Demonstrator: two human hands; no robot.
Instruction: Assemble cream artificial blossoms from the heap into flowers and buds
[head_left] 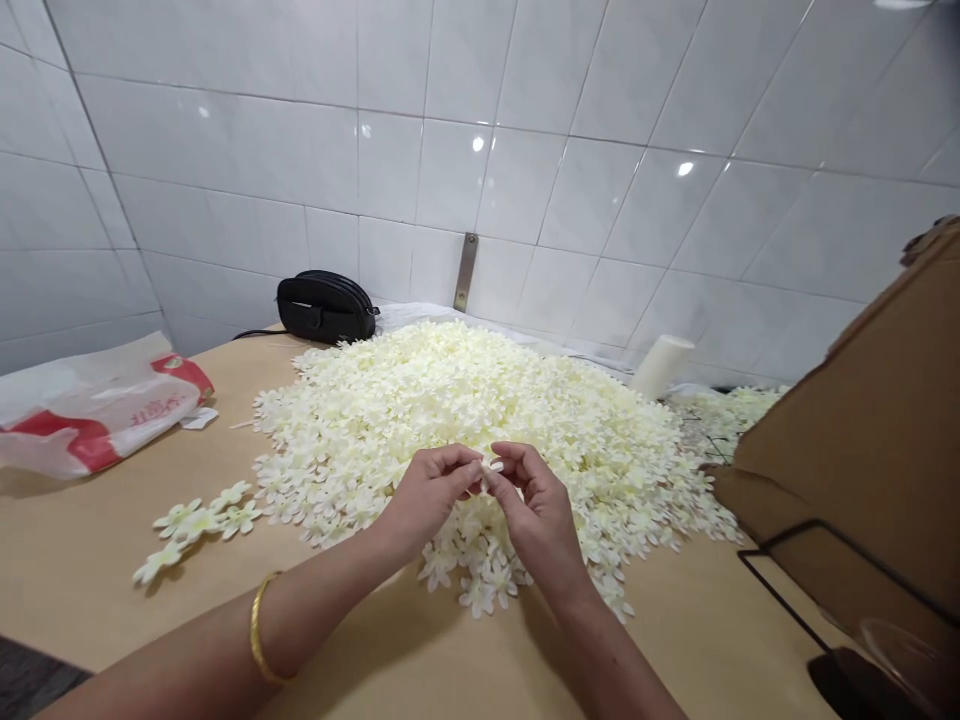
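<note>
Both hands meet in front of a big heap of pale yellow-white artificial flowers (450, 390). My left hand (435, 492), with a gold bangle (259, 630) on its wrist, pinches a small white artificial flower (491, 466) between thumb and forefinger. From the other side my right hand (538, 510) pinches the same flower, its fingertips almost touching the left ones. Much of that flower is hidden by the fingers. More blossoms hang at the heap's front edge, just below the hands. A few joined flowers (199, 522) lie apart on the table to the left.
A red-and-white plastic bag (97, 410) lies on the brown-covered table (450, 660) at left. Behind the heap are a black pouch (326, 306) and a white roll (661, 366) near the tiled wall. A cardboard box (855, 430) and black wire frame (817, 525) stand at right.
</note>
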